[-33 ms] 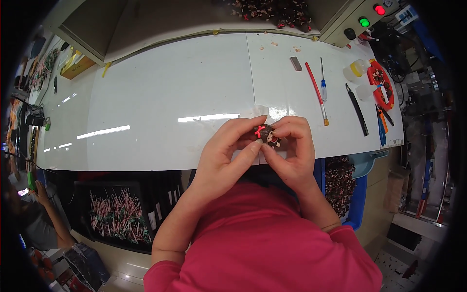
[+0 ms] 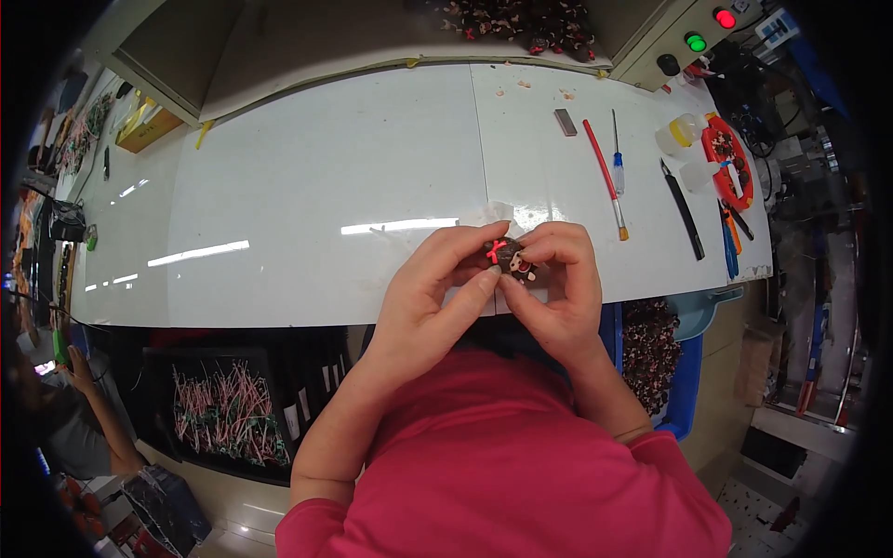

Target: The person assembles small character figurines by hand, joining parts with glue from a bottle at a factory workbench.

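Figurine (image 2: 505,251), small, rounded and dark brown, with a bright red bow and pale details, is located between your two hands, over the near part of the glossy white flat tabletop (image 2: 307,195). Your left hand (image 2: 433,288) is clamped on its left side, index finger at the far edge, thumb at the near edge. Your right hand (image 2: 569,284) is clamped on its right side, index finger bent, thumb below. Your thumb tips lie close together. You cannot tell from this view whether the piece touches the surface.

To your right, note a slim red-handled paintbrush (image 2: 601,163), bristles toward you. Just beside it lies a blue-handled screwdriver (image 2: 619,172); near its far end, a small grey rectangular block (image 2: 566,122). Farther right are a slender black pen-shaped tool (image 2: 686,212), a clear bottle (image 2: 686,130) with a yellow band and an oval red tray (image 2: 743,199) holding small parts.

Below table level, at your right, a blue rectangular bin (image 2: 689,395) contains small dark brown pieces (image 2: 649,358). At your left, a black rectangular tray (image 2: 214,355) contains pink and white wires (image 2: 228,414).
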A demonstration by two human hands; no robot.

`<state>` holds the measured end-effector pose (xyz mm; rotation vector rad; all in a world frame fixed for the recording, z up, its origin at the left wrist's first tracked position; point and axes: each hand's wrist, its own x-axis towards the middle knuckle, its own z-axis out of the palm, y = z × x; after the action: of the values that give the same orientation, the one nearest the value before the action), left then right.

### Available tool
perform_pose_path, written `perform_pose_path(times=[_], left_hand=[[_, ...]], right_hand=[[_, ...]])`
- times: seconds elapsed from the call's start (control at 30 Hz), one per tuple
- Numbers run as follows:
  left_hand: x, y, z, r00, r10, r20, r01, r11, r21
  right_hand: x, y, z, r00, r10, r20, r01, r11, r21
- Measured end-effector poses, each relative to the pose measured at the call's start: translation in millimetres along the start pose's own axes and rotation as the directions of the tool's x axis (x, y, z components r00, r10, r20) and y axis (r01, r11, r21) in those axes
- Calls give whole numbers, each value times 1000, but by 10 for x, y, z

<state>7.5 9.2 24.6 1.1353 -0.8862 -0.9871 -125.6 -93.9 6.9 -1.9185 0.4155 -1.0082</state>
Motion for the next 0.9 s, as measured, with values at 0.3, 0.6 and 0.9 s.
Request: perform_pose_path(times=[0.3,0.6,0.9], left_hand=[[124,78,270,967,133,-219,-119,990,78],[137,625,-148,972,219,-90,-155,876,456],[1282,949,-644,782,621,56,-266,251,931]], right_hand=[[167,-178,-915,983,22,182,-20,1000,-10],[-479,-683,-2612,968,188,-166,-238,482,-843],[16,-353,-1576,970,235,61,-214,947,-240]])
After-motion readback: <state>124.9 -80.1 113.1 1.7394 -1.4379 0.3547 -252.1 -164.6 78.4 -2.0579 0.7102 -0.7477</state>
